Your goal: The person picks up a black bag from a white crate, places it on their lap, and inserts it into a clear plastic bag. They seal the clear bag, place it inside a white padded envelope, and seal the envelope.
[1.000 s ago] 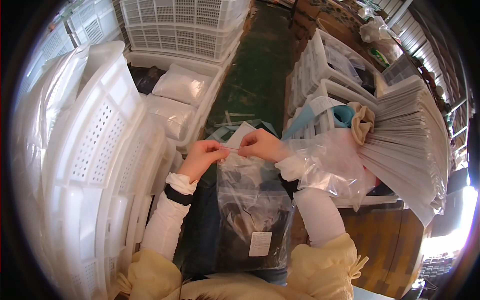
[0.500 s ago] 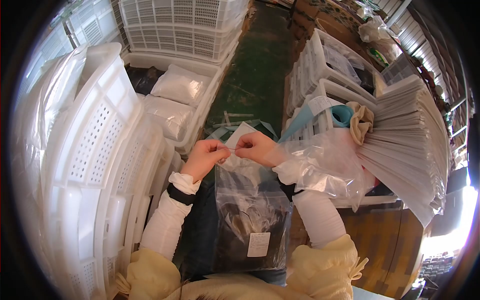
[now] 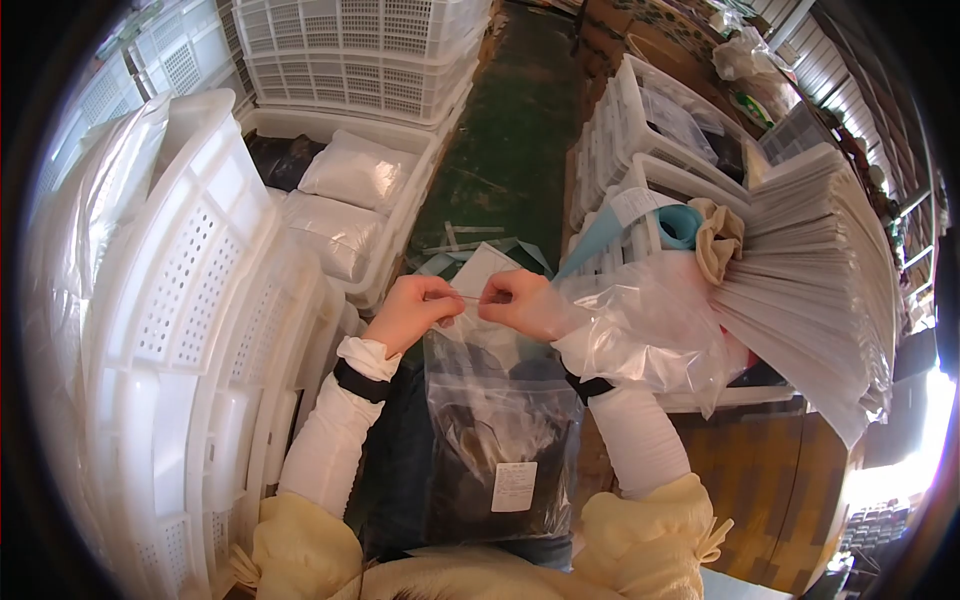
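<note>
A clear plastic bag (image 3: 500,425) with something dark folded inside lies across my lap, and a white printed label (image 3: 515,487) shows on its front. Its see-through upper part stretches up to my fingers. My left hand (image 3: 415,312) is closed in a pinch at the bag's top edge. Just to the right, my right hand (image 3: 525,303) pinches the same edge, with a short thin strip of it showing between the two hands. The fingertips of both hands are partly hidden. Beyond them lies a white sheet (image 3: 482,266).
White plastic crates (image 3: 190,290) stand stacked at left. One crate (image 3: 395,235) holds white packages (image 3: 358,172). At right are a loose clear bag (image 3: 640,325), a blue roll (image 3: 678,226), a thick stack of white sheets (image 3: 810,270) and more crates (image 3: 630,110).
My hands have drawn slightly apart, the right one shifting a little to the right. Both keep their pinch, and the bag on my lap stays nearly in place.
</note>
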Available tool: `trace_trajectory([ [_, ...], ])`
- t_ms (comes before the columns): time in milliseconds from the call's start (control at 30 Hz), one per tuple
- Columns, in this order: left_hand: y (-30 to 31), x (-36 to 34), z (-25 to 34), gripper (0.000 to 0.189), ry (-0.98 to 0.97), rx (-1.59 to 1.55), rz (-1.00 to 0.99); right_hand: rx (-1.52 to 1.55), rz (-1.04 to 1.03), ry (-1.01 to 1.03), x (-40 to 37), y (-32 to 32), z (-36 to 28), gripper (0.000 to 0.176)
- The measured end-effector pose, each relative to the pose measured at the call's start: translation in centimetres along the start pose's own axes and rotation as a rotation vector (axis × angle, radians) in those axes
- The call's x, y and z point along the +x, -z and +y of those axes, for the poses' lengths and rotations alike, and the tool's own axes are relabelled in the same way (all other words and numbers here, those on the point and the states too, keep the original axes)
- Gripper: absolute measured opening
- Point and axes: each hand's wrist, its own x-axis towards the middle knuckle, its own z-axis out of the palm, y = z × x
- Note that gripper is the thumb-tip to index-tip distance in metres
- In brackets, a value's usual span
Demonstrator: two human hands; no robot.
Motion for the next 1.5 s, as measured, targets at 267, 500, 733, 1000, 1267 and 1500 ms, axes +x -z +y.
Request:
trace_trajectory([
  [267,-0.4,0.3,1.2,0.013,-0.094,0.325,0.031,-0.016,-0.021,-0.101,-0.8,0.5,-0.2,0.018],
  [500,-2.4,-0.7,3.8,0.01,-0.487,1.105,0.057,-0.078,-0.018,-0.034,-1.3,0.8,0.3,0.021],
  [733,-3.6,0.1,3.6,0.006,-0.434,1.158,0.004,-0.25,0.275,0.132,-5.2,1.4,2.7,0.025],
  [1000,-4.9,0.4,3.7,0.004,-0.475,1.198,-0.026,-0.347,0.499,0.091,-8.6,0.5,4.4,0.029],
  [1267,-5.4,-0.3,2.7,0.004,-0.541,1.097,-0.04,-0.36,0.503,0.083,-9.3,0.1,3.9,0.035],
  [1500,-5.7,-1.2,3.4,0.007,-0.387,0.987,-0.077,-0.43,0.44,0.101,-13.4,1.8,0.7,0.04],
])
